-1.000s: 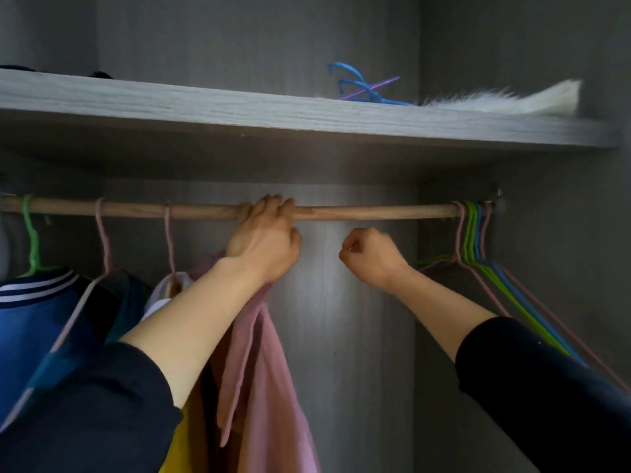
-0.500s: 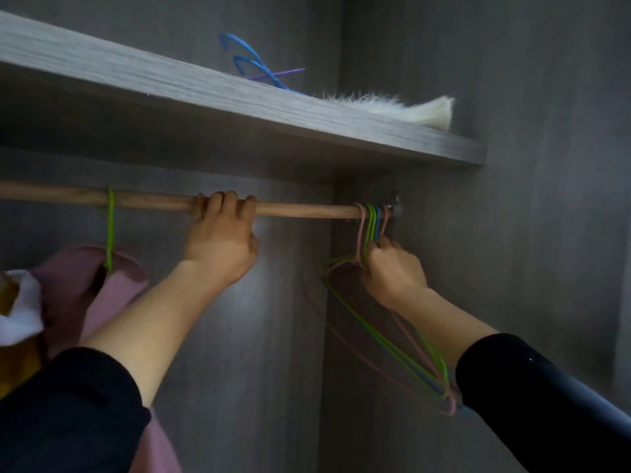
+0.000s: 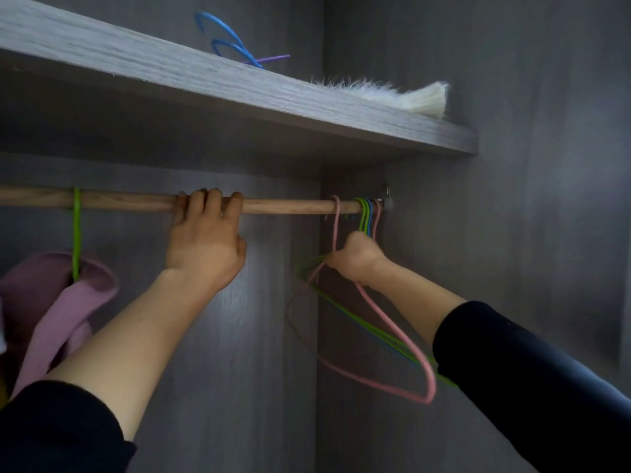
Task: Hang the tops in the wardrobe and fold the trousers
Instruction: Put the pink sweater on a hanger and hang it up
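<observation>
A wooden rail [image 3: 129, 202] runs across the wardrobe under a grey shelf. My left hand [image 3: 205, 238] grips the rail near its middle, fingers curled over the top. At the rail's right end hang several empty wire hangers, green, blue and pink [image 3: 367, 213]. My right hand [image 3: 356, 259] holds a pink hanger [image 3: 392, 327] just below its hook, which is pulled a little left of the bunch. A pink top [image 3: 65, 302] hangs on a green hanger [image 3: 76, 233] at the left.
The grey shelf [image 3: 239, 93] above carries blue and purple hangers [image 3: 232, 42] and a white furry item [image 3: 382, 93]. The wardrobe's side wall [image 3: 529, 216] stands close on the right. Bare rail lies between the pink top and my left hand.
The view has swung right. My right hand went from mid-rail to the hanger bunch at the right end, took the pink hanger and drew its hook left of the others. My left hand stays on the rail.
</observation>
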A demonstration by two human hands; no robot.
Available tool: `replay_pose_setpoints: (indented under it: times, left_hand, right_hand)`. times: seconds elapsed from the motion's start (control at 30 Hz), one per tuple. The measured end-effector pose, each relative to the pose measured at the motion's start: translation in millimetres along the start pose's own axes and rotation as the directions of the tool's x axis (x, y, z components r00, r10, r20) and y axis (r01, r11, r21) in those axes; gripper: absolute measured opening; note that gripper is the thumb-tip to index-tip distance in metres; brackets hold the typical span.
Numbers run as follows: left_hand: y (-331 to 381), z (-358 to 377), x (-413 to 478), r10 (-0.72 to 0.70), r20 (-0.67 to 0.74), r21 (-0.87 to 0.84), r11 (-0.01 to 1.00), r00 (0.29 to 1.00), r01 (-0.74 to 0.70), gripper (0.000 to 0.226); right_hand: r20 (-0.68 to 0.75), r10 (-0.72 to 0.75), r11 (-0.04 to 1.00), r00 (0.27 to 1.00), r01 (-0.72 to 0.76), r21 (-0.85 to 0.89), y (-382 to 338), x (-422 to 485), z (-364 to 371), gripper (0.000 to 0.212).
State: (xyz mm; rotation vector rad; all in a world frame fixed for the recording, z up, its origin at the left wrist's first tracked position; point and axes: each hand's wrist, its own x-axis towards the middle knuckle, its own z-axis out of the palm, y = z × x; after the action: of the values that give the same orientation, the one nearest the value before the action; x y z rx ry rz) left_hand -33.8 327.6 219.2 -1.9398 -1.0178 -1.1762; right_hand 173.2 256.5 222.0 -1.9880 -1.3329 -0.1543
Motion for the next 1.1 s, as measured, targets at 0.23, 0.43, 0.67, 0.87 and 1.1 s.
replay_pose_setpoints:
  times: [0.23, 0.43, 0.67, 0.87, 1.1]
  left_hand:
    - [-4.1, -1.1, 1.1, -0.001, 0.101, 0.001, 1.0, 0.995, 0.001, 0.061]
    - [-4.0, 1.1, 0.8, -0.023, 0.06, -0.074, 0.997, 0.998, 0.028, 0.069]
    - [15.4, -14.9, -13.2, -0.074, 0.218, -0.118, 0.988, 0.973, 0.102, 0.084]
    - [93.2, -64.6, -65.9, -0.027, 0.35, -0.293, 0.946, 0.936, 0.137, 0.073]
    - [226.8, -119.6, -131.2, 0.104, 0.24, -0.472, 0.881, 0.965, 0.022, 0.063]
  right_hand:
    - [-0.124, -0.04, 0.979, 0.992, 0.064, 0.194, -17.9, 7.8, 11.5, 0.02]
    - [-0.194, -0.154, 0.98, 0.969, 0.175, 0.096, -15.8, -32.2, 19.1, 0.016]
    - [-0.144, -0.132, 0.986, 0.981, 0.145, 0.082, 15.8, -96.1, 1.6, 0.031]
    - [-0.071, -0.103, 0.99, 0.992, 0.109, 0.086, 54.6, -172.4, -38.8, 0.023]
    - [0.009, -0.053, 0.991, 0.999, 0.051, 0.124, 142.7, -291.6, -123.6, 0.015]
